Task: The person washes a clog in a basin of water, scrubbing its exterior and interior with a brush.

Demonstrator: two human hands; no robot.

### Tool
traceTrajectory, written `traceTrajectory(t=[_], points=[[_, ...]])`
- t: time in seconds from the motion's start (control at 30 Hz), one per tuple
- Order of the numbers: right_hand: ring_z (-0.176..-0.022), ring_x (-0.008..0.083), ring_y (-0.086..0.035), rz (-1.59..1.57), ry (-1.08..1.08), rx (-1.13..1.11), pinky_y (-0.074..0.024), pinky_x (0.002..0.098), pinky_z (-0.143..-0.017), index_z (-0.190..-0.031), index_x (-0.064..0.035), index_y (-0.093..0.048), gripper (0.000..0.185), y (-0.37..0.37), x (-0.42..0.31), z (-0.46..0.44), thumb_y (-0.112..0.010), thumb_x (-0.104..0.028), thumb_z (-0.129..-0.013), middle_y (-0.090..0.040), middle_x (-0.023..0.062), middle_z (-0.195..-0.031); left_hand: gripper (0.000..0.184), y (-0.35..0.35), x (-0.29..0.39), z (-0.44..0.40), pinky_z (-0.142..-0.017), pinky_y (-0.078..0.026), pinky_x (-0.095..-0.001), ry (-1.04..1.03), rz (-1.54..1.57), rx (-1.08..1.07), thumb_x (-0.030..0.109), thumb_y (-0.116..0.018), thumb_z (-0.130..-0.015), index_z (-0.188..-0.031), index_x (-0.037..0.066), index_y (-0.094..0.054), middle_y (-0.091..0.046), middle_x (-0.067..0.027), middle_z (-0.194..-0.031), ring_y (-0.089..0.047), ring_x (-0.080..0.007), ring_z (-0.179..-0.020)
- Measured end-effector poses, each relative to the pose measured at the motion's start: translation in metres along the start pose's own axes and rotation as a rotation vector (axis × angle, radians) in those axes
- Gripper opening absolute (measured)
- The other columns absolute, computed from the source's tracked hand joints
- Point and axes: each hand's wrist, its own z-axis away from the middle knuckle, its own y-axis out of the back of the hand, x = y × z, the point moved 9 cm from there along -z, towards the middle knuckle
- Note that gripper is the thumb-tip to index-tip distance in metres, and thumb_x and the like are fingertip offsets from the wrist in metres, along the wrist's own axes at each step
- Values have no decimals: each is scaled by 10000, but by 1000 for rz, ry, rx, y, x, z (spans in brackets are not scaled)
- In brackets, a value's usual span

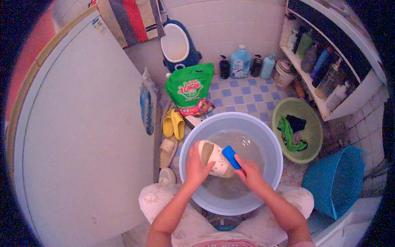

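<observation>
Looking down from my head, I see my left hand (197, 168) gripping the cream clog (219, 161) over the basin (270, 164), my right hand (249, 173) pinching the blue scrubber (231, 157) beside it; bracing the clog firmly should steady each stroke.

Soft, fairly even light was cast over the scene with a pinkish-violet tint. White glints were thrown on the water (257, 164) toward one o'clock in the basin (279, 164). Grain was spread throughout; the door (82, 136) at nine o'clock and shelf unit (341, 43) at two were bowed by distortion, and the corners were blackened.
</observation>
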Motion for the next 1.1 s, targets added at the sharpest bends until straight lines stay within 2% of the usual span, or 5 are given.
traceTrajectory(t=[0.27, 0.47, 0.77, 0.97, 1.1], points=[[-841, 388, -606, 11, -299, -205, -468, 482, -771, -1361, -136, -379, 557, -5, -3, 6, -587, -175, -846, -625, 203, -956, 851, 1, -2, 1, -955, -391, -420, -19, -7, 23, 114, -777, -641, -1334, 30, -292, -437, -215, -1210, -447, -390, -1141], [-897, 391, -597, -19, 5, -20, -468, 472, -801, -1373, -176, -369, 574, -1, -8, -3, -593, -168, -845, -610, 192, -1049, 864, 2, -1, 1, -953, -391, -427, -34, 12, 16, 113, -778, -639, -1339, 32, -278, -437, -216, -1206, -449, -393, -1135], [-927, 391, -595, -1, -310, -260, -472, 464, -799, -1380, -197, -360, 559, -7, 6, 16, -575, -221, -865, -613, 179, -1067, 859, -5, -4, 4, -942, -391, -435, -85, -25, 47, 117, -781, -638, -1330, 25, -281, -437, -223, -1201, -445, -404, -1124], [-922, 379, -600, -48, -64, -13, -476, 463, -788, -1369, -192, -380, 539, -2, -4, -8, -569, -213, -866, -608, 196, -1061, 866, -1, -1, -1, -956, -387, -426, -53, 1, -11, 131, -784, -639, -1335, 26, -281, -431, -227, -1217, -437, -403, -1139], [-843, 316, -621, 86, -153, -126, -488, 371, -771, -1346, -166, -422, 583, -1, 12, 20, -648, -105, -812, -616, 185, -1044, 876, -6, -10, 0, -966, -382, -424, -41, -5, 9, 134, -789, -634, -1342, 37, -282, -429, -226, -1227, -439, -399, -1142]])
